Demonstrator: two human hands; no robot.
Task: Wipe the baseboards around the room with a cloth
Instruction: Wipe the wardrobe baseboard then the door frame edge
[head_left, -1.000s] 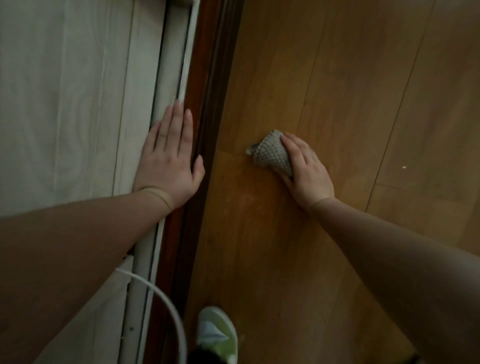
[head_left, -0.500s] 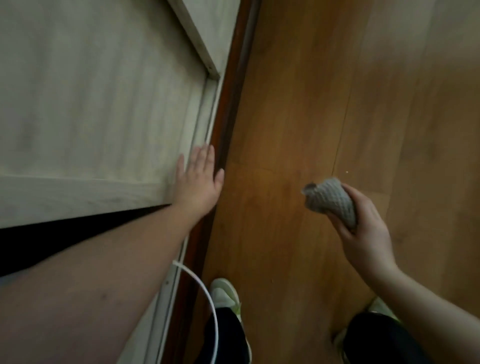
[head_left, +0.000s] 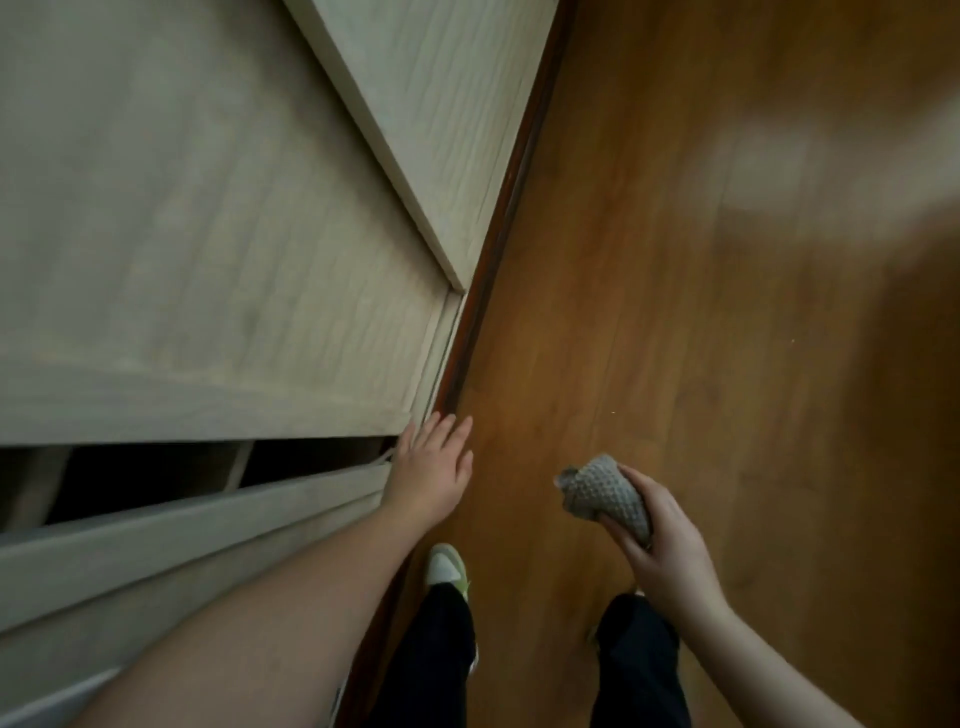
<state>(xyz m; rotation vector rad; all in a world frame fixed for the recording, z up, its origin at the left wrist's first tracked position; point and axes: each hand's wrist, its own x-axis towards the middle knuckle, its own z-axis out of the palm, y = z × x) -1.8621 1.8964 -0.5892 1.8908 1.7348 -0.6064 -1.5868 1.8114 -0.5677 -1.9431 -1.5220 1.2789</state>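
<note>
A dark reddish-brown baseboard (head_left: 511, 192) runs along the foot of the pale wood-grain wall panels, from the top centre down toward my feet. My right hand (head_left: 660, 551) grips a bunched grey waffle-weave cloth (head_left: 602, 491) in the air above the floor, well to the right of the baseboard. My left hand (head_left: 431, 467) is held out with straight fingers at the edge of the pale panel, beside the baseboard; whether it touches the panel I cannot tell.
Pale wood-grain panels (head_left: 208, 234) fill the left side, with a dark gap (head_left: 156, 473) between two of them. Orange-brown wooden floor (head_left: 701, 312) covers the right. My left shoe (head_left: 447, 569) and dark trouser legs (head_left: 639, 660) stand at the bottom.
I have risen from the floor. My right hand lifted the cloth off the floorboards and away from the baseboard. My left hand came off its flat press on the panel.
</note>
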